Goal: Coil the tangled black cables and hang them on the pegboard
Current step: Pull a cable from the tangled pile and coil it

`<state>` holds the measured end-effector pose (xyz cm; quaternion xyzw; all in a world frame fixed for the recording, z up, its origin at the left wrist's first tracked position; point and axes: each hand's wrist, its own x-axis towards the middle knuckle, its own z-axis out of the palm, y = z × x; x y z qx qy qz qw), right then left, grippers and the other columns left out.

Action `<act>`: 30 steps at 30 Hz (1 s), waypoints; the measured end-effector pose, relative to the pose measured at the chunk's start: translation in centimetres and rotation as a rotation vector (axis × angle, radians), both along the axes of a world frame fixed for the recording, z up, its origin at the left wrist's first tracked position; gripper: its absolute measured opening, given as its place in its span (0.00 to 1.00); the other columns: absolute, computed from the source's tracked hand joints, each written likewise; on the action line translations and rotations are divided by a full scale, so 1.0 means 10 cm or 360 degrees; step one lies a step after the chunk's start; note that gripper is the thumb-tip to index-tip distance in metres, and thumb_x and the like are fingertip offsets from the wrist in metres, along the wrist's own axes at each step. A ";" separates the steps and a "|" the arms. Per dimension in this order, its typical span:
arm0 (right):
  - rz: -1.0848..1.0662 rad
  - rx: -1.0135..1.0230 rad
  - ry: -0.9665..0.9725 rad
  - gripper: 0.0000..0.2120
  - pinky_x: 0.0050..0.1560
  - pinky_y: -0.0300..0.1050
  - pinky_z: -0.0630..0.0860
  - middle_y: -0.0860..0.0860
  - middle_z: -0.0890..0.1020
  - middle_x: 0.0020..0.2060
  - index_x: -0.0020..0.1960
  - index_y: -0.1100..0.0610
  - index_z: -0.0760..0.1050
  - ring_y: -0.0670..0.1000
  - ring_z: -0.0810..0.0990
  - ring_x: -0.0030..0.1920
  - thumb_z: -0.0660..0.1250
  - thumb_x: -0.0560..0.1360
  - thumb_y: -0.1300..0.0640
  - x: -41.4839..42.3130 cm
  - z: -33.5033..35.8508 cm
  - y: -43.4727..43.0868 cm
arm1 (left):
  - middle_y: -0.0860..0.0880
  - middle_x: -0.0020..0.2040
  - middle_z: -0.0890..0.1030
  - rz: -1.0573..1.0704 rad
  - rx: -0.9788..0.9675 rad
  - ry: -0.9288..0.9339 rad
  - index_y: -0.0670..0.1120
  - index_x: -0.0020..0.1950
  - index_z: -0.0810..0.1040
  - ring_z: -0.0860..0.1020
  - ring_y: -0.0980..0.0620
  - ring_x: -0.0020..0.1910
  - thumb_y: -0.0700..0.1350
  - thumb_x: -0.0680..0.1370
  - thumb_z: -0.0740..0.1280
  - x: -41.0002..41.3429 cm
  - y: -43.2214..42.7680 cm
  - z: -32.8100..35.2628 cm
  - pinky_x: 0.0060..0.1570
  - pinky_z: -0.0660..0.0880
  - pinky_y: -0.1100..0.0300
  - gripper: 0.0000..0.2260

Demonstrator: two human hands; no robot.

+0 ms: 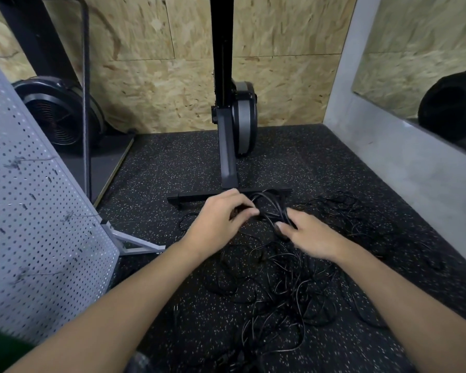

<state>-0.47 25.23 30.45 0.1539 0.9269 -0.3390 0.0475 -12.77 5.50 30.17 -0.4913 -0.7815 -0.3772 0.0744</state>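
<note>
A tangle of thin black cables point(280, 286) sprawls over the speckled black floor in front of me. Above it, a small bundle of looped cable point(271, 207) is held up between both hands. My left hand point(221, 219) grips the bundle's left side with curled fingers. My right hand point(311, 234) pinches the loops on the right, thumb pressed against the strands. The grey pegboard point(30, 211) leans at the left, with a few small hooks and wire bits on it.
An upright black rowing machine point(230, 125) stands just beyond my hands, its foot bar point(199, 196) on the floor. A black fan unit point(59, 114) sits behind the pegboard. A grey wall point(404, 157) runs along the right.
</note>
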 end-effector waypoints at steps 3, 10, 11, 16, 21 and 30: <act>0.0111 -0.0179 -0.0097 0.15 0.46 0.48 0.78 0.46 0.79 0.47 0.68 0.44 0.71 0.47 0.78 0.41 0.53 0.87 0.42 -0.04 -0.01 -0.23 | 0.55 0.46 0.81 0.0020 0.0098 -0.0013 0.47 0.53 0.86 0.77 0.61 0.43 0.47 0.80 0.73 0.03 0.02 0.03 0.45 0.69 0.71 0.06; -0.0127 -0.0993 0.0068 0.22 0.39 0.49 0.75 0.51 0.81 0.46 0.61 0.53 0.78 0.49 0.76 0.38 0.50 0.87 0.43 -0.08 0.06 -0.37 | 0.55 0.47 0.83 0.0131 0.0207 -0.0168 0.49 0.52 0.87 0.81 0.57 0.47 0.48 0.78 0.76 -0.06 -0.10 0.09 0.49 0.76 0.64 0.05; -0.0080 -0.0845 0.0024 0.23 0.43 0.49 0.76 0.52 0.80 0.45 0.61 0.54 0.78 0.48 0.76 0.36 0.51 0.86 0.41 -0.07 0.08 -0.37 | 0.55 0.47 0.83 0.0129 0.0203 -0.0175 0.48 0.52 0.87 0.80 0.57 0.46 0.47 0.77 0.76 -0.06 -0.10 0.08 0.49 0.76 0.65 0.05; 0.0116 -0.0359 -0.0162 0.35 0.64 0.58 0.76 0.49 0.83 0.52 0.67 0.45 0.74 0.46 0.81 0.36 0.51 0.75 0.23 -0.05 0.01 -0.39 | 0.53 0.48 0.81 0.0142 0.0178 -0.0160 0.46 0.51 0.86 0.79 0.59 0.49 0.47 0.74 0.80 -0.11 -0.12 0.05 0.51 0.73 0.72 0.09; 0.0304 -0.0313 -0.0078 0.12 0.59 0.57 0.80 0.45 0.83 0.52 0.59 0.37 0.73 0.47 0.83 0.40 0.55 0.84 0.35 -0.03 0.02 -0.37 | 0.54 0.49 0.81 0.0138 0.0187 -0.0173 0.46 0.51 0.86 0.79 0.60 0.50 0.48 0.72 0.81 -0.12 -0.12 0.03 0.52 0.72 0.72 0.12; 0.0256 -0.0461 0.0126 0.10 0.52 0.46 0.84 0.45 0.79 0.44 0.55 0.50 0.78 0.43 0.80 0.47 0.58 0.87 0.51 -0.04 0.04 -0.28 | 0.57 0.43 0.83 0.0311 0.0102 -0.0597 0.51 0.50 0.85 0.80 0.63 0.45 0.59 0.81 0.69 -0.14 -0.18 -0.06 0.47 0.74 0.64 0.13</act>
